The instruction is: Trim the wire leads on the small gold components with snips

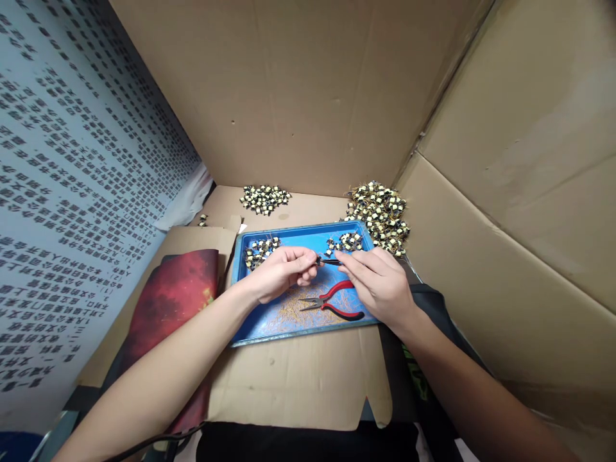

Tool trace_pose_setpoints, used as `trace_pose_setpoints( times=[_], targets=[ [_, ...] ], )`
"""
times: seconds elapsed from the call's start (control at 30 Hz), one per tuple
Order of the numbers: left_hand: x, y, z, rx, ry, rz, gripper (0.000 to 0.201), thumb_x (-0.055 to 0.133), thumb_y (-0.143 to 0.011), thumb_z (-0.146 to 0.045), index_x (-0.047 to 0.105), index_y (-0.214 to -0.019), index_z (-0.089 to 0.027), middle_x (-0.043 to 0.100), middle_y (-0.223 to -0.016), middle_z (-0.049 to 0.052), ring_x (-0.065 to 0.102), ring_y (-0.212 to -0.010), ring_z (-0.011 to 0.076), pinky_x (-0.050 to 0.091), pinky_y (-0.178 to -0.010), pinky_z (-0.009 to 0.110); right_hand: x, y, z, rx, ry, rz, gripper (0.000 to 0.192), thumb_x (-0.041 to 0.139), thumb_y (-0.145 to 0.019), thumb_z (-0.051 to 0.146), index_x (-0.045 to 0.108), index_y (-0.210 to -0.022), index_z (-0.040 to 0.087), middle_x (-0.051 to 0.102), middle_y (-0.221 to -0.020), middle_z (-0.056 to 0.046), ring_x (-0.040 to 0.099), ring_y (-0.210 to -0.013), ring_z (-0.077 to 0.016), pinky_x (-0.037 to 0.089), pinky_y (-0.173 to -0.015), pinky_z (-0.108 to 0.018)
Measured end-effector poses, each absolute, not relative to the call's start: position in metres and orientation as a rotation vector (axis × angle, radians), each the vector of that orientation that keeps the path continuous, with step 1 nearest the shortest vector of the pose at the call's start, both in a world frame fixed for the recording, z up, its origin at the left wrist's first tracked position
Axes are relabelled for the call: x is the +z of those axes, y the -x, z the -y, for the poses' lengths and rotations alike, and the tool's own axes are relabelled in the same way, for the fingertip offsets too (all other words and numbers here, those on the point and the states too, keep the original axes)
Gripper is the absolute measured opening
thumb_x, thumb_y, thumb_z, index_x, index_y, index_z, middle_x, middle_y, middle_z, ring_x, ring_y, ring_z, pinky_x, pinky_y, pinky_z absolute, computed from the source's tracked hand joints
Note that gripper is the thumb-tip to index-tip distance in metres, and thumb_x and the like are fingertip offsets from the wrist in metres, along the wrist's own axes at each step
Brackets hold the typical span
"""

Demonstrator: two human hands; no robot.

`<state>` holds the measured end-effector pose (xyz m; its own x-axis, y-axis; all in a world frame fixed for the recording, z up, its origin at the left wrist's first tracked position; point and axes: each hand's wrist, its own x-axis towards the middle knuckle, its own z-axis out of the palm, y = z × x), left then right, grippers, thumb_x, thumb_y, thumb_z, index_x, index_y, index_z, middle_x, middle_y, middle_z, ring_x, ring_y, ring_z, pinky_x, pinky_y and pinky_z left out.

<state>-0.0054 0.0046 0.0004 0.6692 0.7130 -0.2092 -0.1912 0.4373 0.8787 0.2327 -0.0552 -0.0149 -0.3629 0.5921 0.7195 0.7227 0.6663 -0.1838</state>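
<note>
Pointing left, axis crosswise: slim tool in right hand.

Your tray is blue. Your pliers are red, black and gray. The little parts are pale yellow and black, and the wire bits look gold. You have a cloudy red mat, plain brown cardboard, and a pale blue wall with rows of dark writing.

I receive a soft, moderate light; its source I cannot tell. The right cardboard wall has a pale sheen and darkens toward its bottom. The blue tray reflects faintly. Toward the edges, the printed sheet looks stretched and its characters smeared. The small part in the left hand appears unclear.
</note>
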Motion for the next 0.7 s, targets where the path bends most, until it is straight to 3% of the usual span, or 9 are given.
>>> trace_pose_setpoints(
  times=[0.3,0.43,0.6,0.7],
  targets=[
    [-0.001,0.006,-0.005,0.610,-0.963,-0.608,0.031,0.081,-0.087,-0.039,0.070,-0.091,-0.011,0.066,-0.076,0.002,0.052,-0.060,0.0064,0.038,-0.058,0.021,-0.011,-0.231,0.056,-0.162,1.045,1.991,0.037,0.064,-0.099,0.015,0.068,-0.135,0.022,0.077,-0.108,-0.009,0.066,-0.088,-0.0245,0.053,-0.082,-0.041],
    [0.001,0.005,-0.003,0.664,-0.960,-0.574,0.028,0.083,-0.086,-0.035,0.071,-0.099,-0.013,0.071,-0.089,0.006,0.060,-0.071,0.0097,0.042,-0.061,0.021,-0.011,-0.227,0.057,0.013,1.103,1.851,0.028,0.065,-0.100,0.019,0.069,-0.128,0.022,0.076,-0.109,-0.010,0.070,-0.096,-0.0248,0.054,-0.087,-0.040],
    [0.000,0.005,-0.002,0.664,-0.979,-0.536,0.026,0.079,-0.090,-0.035,0.071,-0.103,-0.014,0.074,-0.098,0.009,0.063,-0.076,0.0108,0.044,-0.063,0.021,-0.017,-0.222,0.058,0.131,1.169,1.821,0.009,0.066,-0.100,0.026,0.071,-0.107,0.023,0.077,-0.097,-0.006,0.070,-0.084,-0.0230,0.053,-0.079,-0.038],
    [-0.002,0.006,-0.003,0.650,-1.040,-0.539,0.026,0.078,-0.091,-0.035,0.070,-0.106,-0.015,0.074,-0.098,0.009,0.062,-0.074,0.0101,0.044,-0.063,0.022,-0.016,-0.220,0.058,0.201,1.126,1.870,0.011,0.061,-0.102,0.021,0.071,-0.108,0.024,0.077,-0.099,-0.005,0.071,-0.088,-0.0223,0.052,-0.082,-0.037]
  ],
)
